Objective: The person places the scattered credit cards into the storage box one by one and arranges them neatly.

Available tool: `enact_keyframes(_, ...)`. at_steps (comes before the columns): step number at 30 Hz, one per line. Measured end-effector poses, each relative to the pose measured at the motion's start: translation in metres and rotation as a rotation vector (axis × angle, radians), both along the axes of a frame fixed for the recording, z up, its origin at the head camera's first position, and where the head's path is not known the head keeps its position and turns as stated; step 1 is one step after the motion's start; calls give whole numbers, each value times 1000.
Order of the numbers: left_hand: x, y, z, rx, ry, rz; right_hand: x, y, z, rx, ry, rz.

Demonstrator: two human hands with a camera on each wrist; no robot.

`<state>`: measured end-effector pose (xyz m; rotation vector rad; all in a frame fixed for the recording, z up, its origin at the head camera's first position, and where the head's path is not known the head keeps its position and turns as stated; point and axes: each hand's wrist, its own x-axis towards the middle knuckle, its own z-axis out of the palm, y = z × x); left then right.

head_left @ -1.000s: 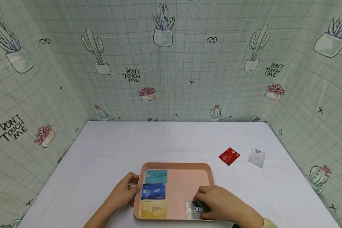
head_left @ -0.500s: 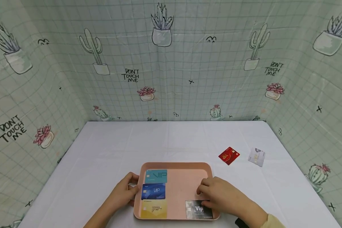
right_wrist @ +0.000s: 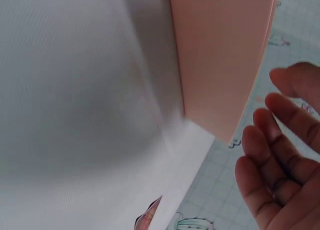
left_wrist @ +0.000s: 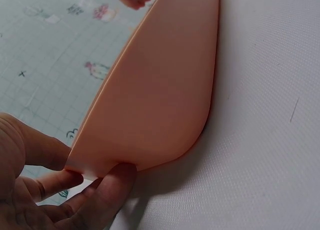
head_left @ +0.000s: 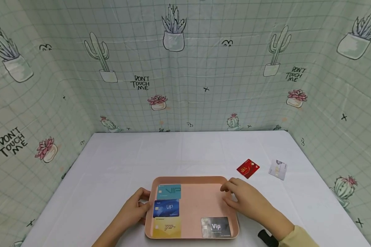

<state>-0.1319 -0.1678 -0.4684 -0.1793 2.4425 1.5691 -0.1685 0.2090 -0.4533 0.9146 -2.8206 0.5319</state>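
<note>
A pink tray (head_left: 193, 206) lies on the white table. My left hand (head_left: 136, 207) grips its left side; in the left wrist view, fingertips (left_wrist: 120, 182) press the outer wall. Down the tray's left side run a teal VIP card (head_left: 169, 191), a blue VIP card (head_left: 166, 208) and a gold card (head_left: 167, 227). At its front right corner lies a dark grey Vip card (head_left: 216, 227). Over the tray's right rim is my right hand (head_left: 245, 199), holding nothing, its fingers loosely bent. In the right wrist view these fingers (right_wrist: 267, 155) hang beside the tray wall.
Beyond the tray's back right corner, a red VIP card (head_left: 248, 168) lies on the table, with a pale silver card (head_left: 278, 169) to its right. A black band (head_left: 267, 237) is at my right wrist. Patterned cloth (head_left: 191, 68) encloses the table's back and sides.
My right hand has let go of the dark grey card, which now lies flat in the tray's front right corner, and has moved up and right. My left hand stays at the tray.
</note>
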Motion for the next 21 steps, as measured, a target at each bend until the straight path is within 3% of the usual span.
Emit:
enact_keyframes(8, 0, -1, 0, 9, -3, 0, -19, 19, -4, -28, -45, -260)
enact_keyframes(21, -1, -5, -2, 36, -4, -15, -32, 49, -26, 154, -113, -350)
